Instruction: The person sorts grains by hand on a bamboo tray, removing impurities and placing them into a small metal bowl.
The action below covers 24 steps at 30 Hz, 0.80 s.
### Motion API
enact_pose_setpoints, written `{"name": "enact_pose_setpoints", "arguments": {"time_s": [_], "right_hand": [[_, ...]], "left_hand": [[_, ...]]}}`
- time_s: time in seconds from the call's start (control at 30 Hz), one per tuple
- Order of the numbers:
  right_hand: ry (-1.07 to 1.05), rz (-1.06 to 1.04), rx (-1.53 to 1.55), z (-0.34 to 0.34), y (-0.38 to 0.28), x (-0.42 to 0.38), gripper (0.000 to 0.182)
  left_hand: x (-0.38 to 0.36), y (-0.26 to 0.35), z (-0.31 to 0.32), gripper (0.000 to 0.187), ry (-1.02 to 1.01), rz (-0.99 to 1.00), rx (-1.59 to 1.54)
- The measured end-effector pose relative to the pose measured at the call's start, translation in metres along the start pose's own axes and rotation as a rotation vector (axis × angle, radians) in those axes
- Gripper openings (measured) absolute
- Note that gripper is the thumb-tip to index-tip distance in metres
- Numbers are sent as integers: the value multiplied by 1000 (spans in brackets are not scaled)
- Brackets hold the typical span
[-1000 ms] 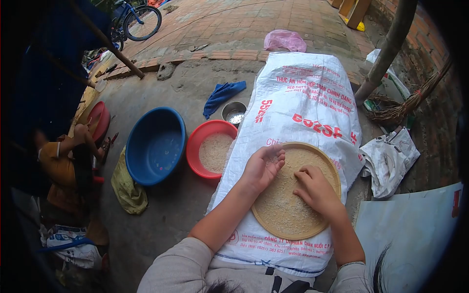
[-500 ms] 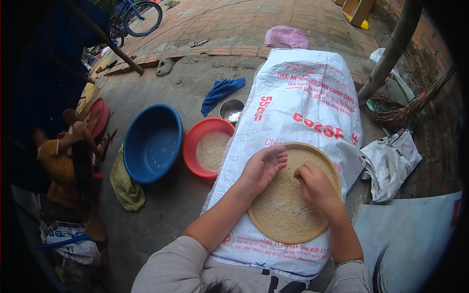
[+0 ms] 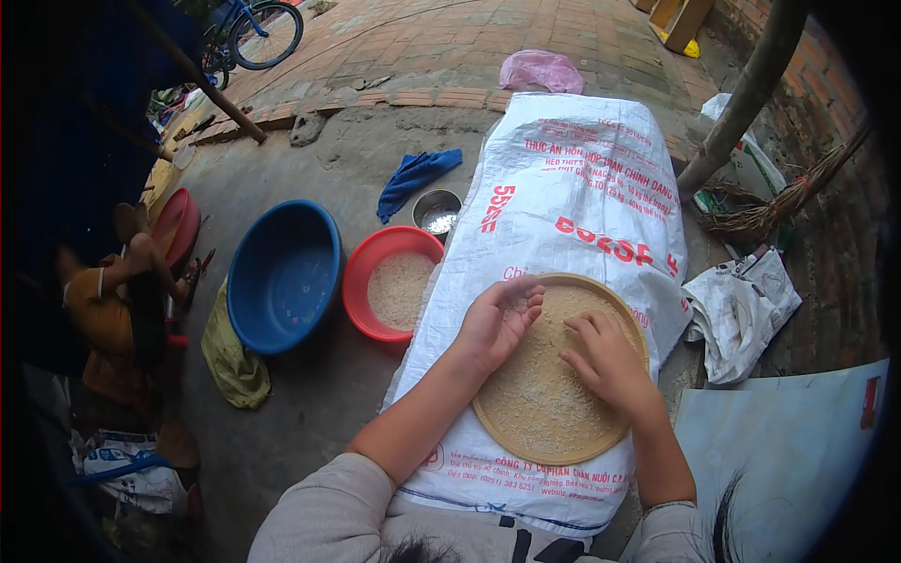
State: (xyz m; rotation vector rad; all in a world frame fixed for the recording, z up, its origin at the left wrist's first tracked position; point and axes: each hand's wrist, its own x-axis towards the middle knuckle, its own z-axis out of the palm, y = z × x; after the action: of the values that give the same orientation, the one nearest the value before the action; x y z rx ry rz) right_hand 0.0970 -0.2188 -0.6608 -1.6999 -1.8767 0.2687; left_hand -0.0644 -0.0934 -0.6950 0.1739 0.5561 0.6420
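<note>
A round, shallow tan tray (image 3: pixel 488 419) bears a spread of pale grains that look like rice (image 3: pixel 554 403). It rests on a white printed sack (image 3: pixel 601 178). Over the tray's upper left rim, my left hand (image 3: pixel 500 324) is cupped with its palm turned up and fingers curled; a few pale grains show in the palm. My right hand (image 3: pixel 605 361) hovers low over the grains at the tray's right side, fingers apart, with nothing visible in them.
Left of the sack stand a red basin (image 3: pixel 357 314) of pale grains, a large blue basin (image 3: pixel 282 281) and a small metal bowl (image 3: pixel 437 213). A blue cloth (image 3: pixel 413 181) lies behind. Another person (image 3: pixel 113 300) crouches at far left. A wooden post (image 3: pixel 751 94) leans at right.
My right hand has loosened from a pinch, its fingers now spread over the grains. My left hand stays cupped. The whole view has shifted slightly.
</note>
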Motion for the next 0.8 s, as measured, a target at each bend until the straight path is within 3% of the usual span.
{"name": "enact_pose_setpoints", "arguments": {"time_s": [0.13, 0.2, 0.43, 0.53, 0.6, 0.7, 0.8], "right_hand": [[-6, 38, 37, 6, 1, -18, 23], [-100, 156, 192, 13, 10, -27, 18], [-104, 101, 147, 8, 2, -10, 13], [59, 103, 249, 4, -19, 9, 13], [161, -110, 249, 3, -29, 21, 15], [157, -196, 181, -3, -37, 28, 19], [130, -45, 158, -7, -28, 19, 22]], "left_hand": [[-2, 0, 3, 21, 28, 36, 3], [-3, -1, 3, 21, 23, 31, 14], [-6, -5, 6, 27, -44, 23, 153], [-8, -9, 11, 29, -54, 14, 179], [-11, -11, 13, 29, -64, -6, 167], [-16, -10, 12, 30, -161, -53, 213], [-12, -9, 5, 28, -203, -94, 149]]}}
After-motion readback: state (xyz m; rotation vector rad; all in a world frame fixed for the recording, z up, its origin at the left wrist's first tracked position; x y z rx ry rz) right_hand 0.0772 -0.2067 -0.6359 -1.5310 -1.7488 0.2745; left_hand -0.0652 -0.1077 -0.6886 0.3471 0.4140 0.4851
